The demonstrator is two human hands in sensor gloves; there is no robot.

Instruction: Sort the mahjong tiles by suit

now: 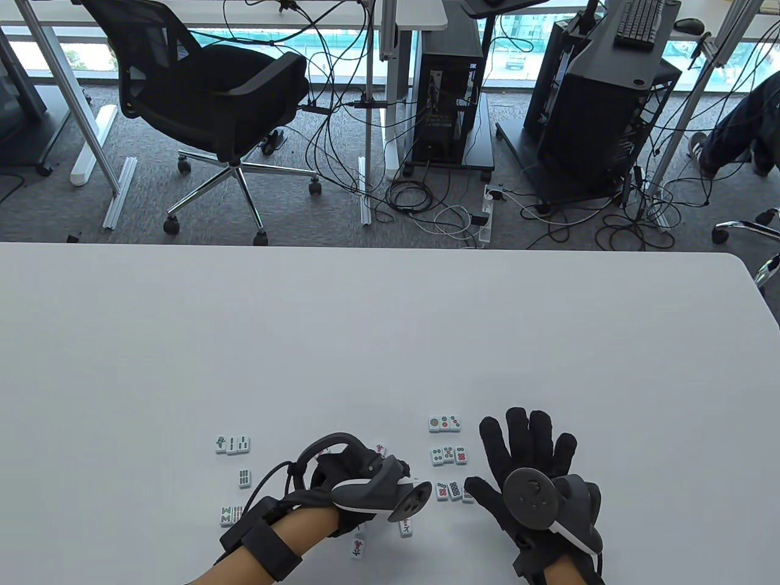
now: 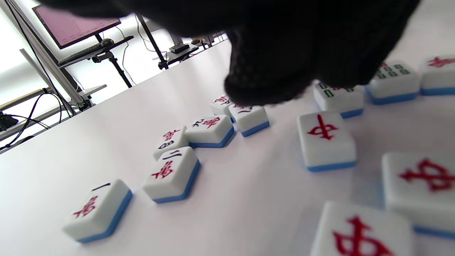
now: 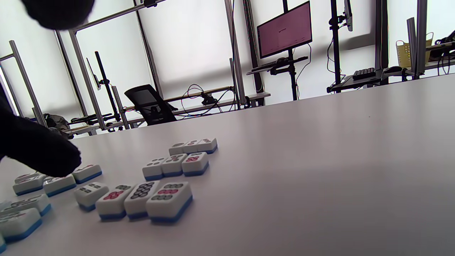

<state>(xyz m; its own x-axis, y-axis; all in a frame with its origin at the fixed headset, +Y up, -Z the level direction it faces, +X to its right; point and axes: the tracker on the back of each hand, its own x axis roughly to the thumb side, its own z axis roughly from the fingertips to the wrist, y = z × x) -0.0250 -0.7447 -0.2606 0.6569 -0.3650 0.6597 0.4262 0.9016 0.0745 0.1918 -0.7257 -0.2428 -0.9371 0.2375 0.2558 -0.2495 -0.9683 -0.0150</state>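
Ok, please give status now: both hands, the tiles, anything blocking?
Left hand over the middle tiles, grip hidden. Right hand open, flat beside the dot tiles. Dot tiles in three rows, bamboo tiles left. Nothing blocking.

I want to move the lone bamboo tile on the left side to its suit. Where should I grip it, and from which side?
The lone bamboo tile lies flat, face up, with bare table all around it. Judging by this, come from straight above and pinch its two long side walls between thumb and fingers. Its low block shape offers nothing else to hold. The left hand is nearer.
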